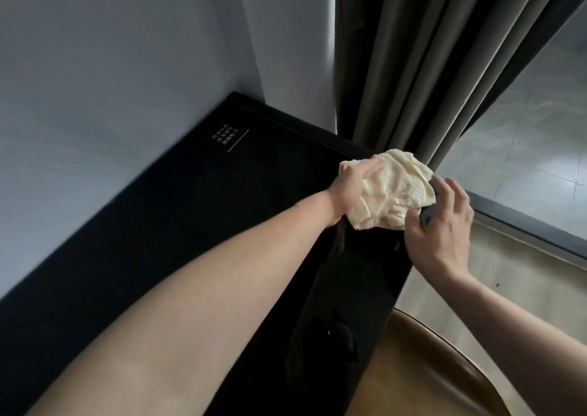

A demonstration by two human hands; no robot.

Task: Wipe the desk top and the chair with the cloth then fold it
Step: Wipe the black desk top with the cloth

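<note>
Two hands worked at the far right corner of the black desk (190, 212), where the pale yellow cloth (394, 190) lay crumpled on the glossy top, close against the hanging grey-green curtain (428, 66). The left hand (349, 187) lay on the cloth's left side with its fingers laid over the fabric, pressing it down; motion blur softened the fingertips, so whether they curled into the cloth could not be told. The right hand (441, 225) sat at the desk's right edge, fingers spread and loosely bent, the thumb touching the cloth's lower right corner while the fingers reached over a small dark object (428, 212) beneath them; that object was mostly covered by the hand and could not be identified, nor was it clear whether the fingers gripped it. A small dark plaque (227, 138) with pale lettering lay farther back on the desk near the white wall (111, 66); its characters were too small to read. The left forearm crossed much of the desk, hiding its near part. At the lower right, a curved brown chair (422, 368) showed only in part, cut off by the frame's edge. Beyond the curtain, pale floor tiles (524, 145) were visible.
</note>
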